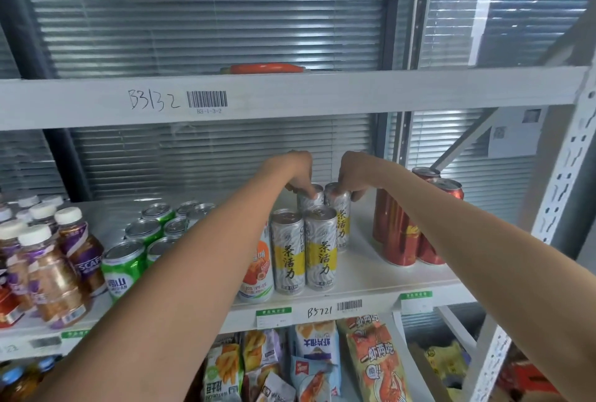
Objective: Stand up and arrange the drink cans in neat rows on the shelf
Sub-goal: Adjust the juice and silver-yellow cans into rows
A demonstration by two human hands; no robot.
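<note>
Left hand (298,172) reaches over the shelf and pinches the top of the back-left silver can (309,197), fingers curled round its rim. Right hand (351,175) does the same on the back-right silver can (338,208), thumb and fingers wrapped at the rim. Both cans are upright, touching or nearly touching each other, directly behind two front silver cans (304,250) with yellow bands that stand side by side near the shelf edge (371,301). Together they make a two-by-two block.

Likely step: squaring the back pair against the front pair. To do it well, keep both cans vertical, slide rather than lift, push them flush to the front row, and turn the labels forward to match.

Just left of the block, an orange-and-white can (256,269) is partly hidden by the left forearm. Further left sit green cans (124,264) in rows and brown bottles (51,272). Right, well apart, red cans (403,227) stand grouped. Snack bags (374,359) fill the shelf below.
</note>
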